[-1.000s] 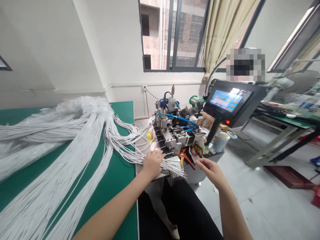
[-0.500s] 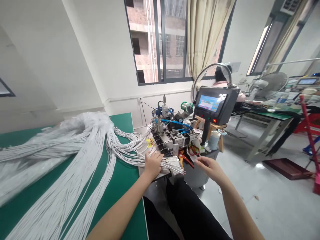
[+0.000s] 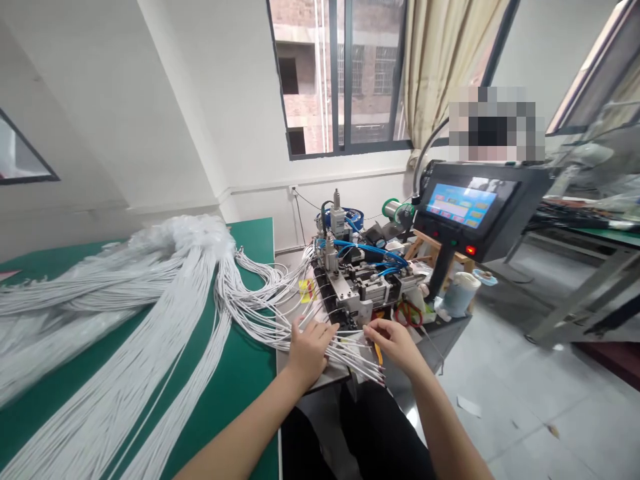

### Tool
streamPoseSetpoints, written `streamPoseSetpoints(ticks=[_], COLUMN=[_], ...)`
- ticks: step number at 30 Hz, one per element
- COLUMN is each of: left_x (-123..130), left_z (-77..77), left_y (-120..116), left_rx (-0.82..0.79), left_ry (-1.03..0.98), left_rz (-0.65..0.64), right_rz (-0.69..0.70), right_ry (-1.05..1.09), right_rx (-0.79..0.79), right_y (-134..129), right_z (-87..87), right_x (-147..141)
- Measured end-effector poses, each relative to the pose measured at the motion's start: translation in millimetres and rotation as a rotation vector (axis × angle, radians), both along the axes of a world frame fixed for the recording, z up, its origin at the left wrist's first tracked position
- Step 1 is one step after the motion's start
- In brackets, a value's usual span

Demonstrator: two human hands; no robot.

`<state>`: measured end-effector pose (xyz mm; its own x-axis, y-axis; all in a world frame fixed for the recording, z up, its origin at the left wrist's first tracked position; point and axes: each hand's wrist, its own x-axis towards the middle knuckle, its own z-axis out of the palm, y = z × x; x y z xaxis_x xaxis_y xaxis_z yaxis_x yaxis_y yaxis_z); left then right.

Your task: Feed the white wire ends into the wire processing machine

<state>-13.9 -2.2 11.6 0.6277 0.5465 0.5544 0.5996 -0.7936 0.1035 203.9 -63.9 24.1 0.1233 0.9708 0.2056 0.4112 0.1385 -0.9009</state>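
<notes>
My left hand [image 3: 310,343] curls over a bunch of thin white cables [image 3: 357,360] at the front of a small bench machine [image 3: 357,277]. The cables' free ends point right, toward my lap. My right hand [image 3: 397,345] is closed in a pinch at the tip of one white cable, just in front of the machine. That cable runs between both hands; the fingertips hide its very end. An orange-handled tool [image 3: 379,353] lies partly covered beneath my right hand.
Long bundles of white cable [image 3: 125,347] in plastic wrap spread over the green table [image 3: 250,413] at left. A control screen [image 3: 463,203] rises behind the machine, beside a wire spool [image 3: 395,208]. Red-handled scissors [image 3: 409,313] lie at the machine's right. Another person sits behind the screen.
My right hand has come left, from beyond the machine's corner to the cable near my left hand. My left hand stays on the bunch. The view has turned slightly and moved closer.
</notes>
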Motion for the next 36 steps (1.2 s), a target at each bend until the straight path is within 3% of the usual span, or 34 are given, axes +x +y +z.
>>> streamPoseSetpoints(ticks=[5, 11, 15, 21, 26, 30, 36], left_x=[2.1, 4.9, 4.8, 4.4, 3.7, 3.2, 3.6], left_z=[-3.6, -6.1, -5.9, -1.7, 2.2, -0.5, -4.7], left_y=[3.5, 5.9, 7.0, 5.6, 5.2, 6.2, 6.6], left_rx=[0.057, 0.085, 0.091, 0.084, 0.086, 0.086, 0.034], left_ry=[-0.086, -0.118, -0.102, -0.106, -0.068, -0.051, 0.018], left_rz=[0.005, -0.038, -0.046, -0.052, -0.084, -0.067, 0.0], right_rz=[-0.045, -0.103, -0.082, 0.0, -0.081, -0.063, -0.012], right_ry=[0.122, 0.471, 0.51, 0.43, 0.107, -0.1, -0.062], right_rx=[0.007, 0.018, 0.049, 0.015, -0.008, 0.042, 0.062], right_y=[18.0, 31.0, 31.0, 26.8, 28.0, 31.4, 44.0], right_z=[-11.9, -20.6, -21.4, -18.8, -20.3, -21.5, -32.6], right_x=[1.1, -14.9, -19.6, -5.0, 5.9, 6.9, 8.5])
